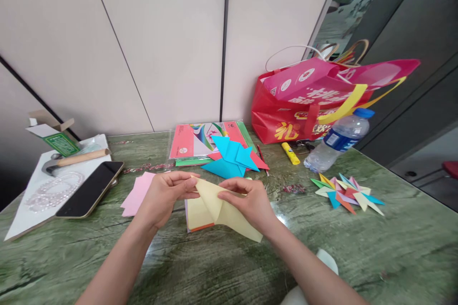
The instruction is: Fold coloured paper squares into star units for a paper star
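Both hands hold one sheet of pale yellow paper (232, 221), partly folded and raised above the table. My left hand (168, 198) pinches its upper left corner between thumb and fingers. With thumb and fingers, my right hand (246, 200) grips the folded flap near the middle of the sheet. Beneath it lies a stack of coloured paper (196, 214), yellow on top with an orange edge showing. Just beyond the hands sit folded blue paper pieces (232, 157). Pink paper sheets (138, 193) lie beside my left wrist.
At the back are paper packs (188, 140), a red gift bag (279, 119), a yellow glue stick (290, 153) and a water bottle (336, 140). Folded paper stars (347, 193) lie right. Left are a phone (91, 190), a hammer (82, 157), beads (53, 190) and a green box (57, 140).
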{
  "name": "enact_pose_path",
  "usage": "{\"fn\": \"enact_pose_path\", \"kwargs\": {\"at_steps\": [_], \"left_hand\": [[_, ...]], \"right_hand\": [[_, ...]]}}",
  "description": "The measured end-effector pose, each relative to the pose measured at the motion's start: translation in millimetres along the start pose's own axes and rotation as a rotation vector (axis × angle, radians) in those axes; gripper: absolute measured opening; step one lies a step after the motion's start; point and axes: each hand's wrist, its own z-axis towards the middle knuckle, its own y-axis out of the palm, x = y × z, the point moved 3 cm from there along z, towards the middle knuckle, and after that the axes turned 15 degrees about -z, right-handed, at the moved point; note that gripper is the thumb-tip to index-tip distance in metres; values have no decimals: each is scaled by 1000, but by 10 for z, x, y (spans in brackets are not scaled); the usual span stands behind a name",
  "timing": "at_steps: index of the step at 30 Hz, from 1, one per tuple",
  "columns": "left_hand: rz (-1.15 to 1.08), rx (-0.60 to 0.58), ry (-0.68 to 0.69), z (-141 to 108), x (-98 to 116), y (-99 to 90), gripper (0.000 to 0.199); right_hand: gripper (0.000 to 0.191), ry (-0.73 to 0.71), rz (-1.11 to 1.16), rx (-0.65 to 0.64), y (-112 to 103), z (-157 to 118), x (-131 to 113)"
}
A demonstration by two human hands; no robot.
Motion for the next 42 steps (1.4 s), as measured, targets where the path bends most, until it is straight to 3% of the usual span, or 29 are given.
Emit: {"fn": "enact_pose_path", "kwargs": {"at_steps": [12, 24, 42], "left_hand": [[49, -40, -36, 9, 30, -14, 20], [82, -66, 61, 30, 11, -22, 14], [103, -51, 79, 37, 13, -12, 15]], "right_hand": [[12, -4, -8, -6, -4, 6, 8], [14, 38, 30, -12, -14, 10, 5], [13, 129, 131, -24, -13, 12, 3]]}}
